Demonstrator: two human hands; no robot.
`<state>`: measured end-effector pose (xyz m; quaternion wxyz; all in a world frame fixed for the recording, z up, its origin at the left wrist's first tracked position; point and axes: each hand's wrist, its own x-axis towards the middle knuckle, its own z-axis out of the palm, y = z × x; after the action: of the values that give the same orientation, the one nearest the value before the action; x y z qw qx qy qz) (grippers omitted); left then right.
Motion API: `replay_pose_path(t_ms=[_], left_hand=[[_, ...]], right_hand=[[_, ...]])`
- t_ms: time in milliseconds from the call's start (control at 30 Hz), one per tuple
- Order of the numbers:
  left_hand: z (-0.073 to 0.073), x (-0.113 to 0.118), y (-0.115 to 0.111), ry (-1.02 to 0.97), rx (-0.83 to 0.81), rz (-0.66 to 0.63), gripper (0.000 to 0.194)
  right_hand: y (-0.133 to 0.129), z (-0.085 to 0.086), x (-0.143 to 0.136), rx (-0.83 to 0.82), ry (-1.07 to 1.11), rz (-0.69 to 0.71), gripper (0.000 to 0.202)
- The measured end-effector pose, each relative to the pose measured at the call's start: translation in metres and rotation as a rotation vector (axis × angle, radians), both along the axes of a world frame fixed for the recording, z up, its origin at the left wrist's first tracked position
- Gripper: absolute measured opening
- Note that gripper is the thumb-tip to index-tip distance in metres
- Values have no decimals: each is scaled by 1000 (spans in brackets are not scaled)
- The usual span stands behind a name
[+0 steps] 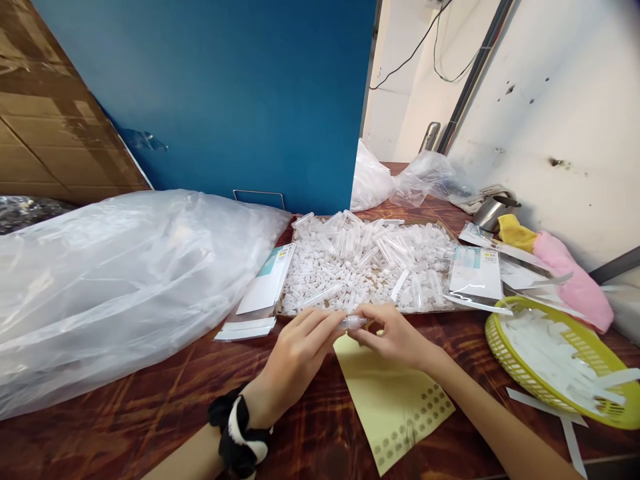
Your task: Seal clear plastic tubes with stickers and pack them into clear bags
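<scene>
Between my hands is a small clear plastic tube (354,323), held sideways in front of the cardboard tray. My left hand (303,347) is closed around one end of it, its fingers hiding most of that part. At the other end, the thumb and forefinger of my right hand (395,337) are pinched together. Just below my hands lies a yellow sheet (387,400) with rows of small round grey stickers along its near edge. Beyond them, a heap of clear tubes (350,237) and small white plastic pieces (320,273) fills the tray.
A large clear plastic bag (135,280) bulges across the left side. Printed packets (267,280) lean at the tray's left, with more packets (475,273) at its right. A yellow basket (500,340) holds white strips. Behind stands a blue panel (225,100); a metal cup (493,212) sits back right.
</scene>
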<state>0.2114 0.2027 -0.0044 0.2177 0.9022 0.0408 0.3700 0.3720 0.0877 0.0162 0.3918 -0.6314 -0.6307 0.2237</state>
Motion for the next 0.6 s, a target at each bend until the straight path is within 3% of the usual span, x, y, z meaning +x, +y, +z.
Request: replay_pose_path(t_ms=[100, 167, 233, 333, 400, 433, 500, 600], left_hand=[[3, 2, 4, 84, -224, -33, 17], [9, 2, 10, 140, -253, -84, 19], [19, 0, 18, 142, -68, -126, 21], [36, -7, 25, 125, 327, -181, 27], [44, -13, 22, 121, 455, -224, 30], [45, -17, 18, 110, 456, -234, 29], [44, -26, 4, 78, 324, -201, 25], [35, -41, -24, 101, -51, -150, 17]], right_hand=[[1, 2, 3, 187, -178, -3, 18], [3, 5, 1, 215, -231, -13, 24], [6, 7, -4, 141, -108, -65, 38], [8, 10, -14, -41, 338, -67, 46], [2, 13, -23, -159, 538, -2, 45], [-3, 15, -27, -186, 540, 0, 45], [-18, 19, -38, -106, 340, -79, 42], [-49, 19, -55, 188, -173, -151, 26]])
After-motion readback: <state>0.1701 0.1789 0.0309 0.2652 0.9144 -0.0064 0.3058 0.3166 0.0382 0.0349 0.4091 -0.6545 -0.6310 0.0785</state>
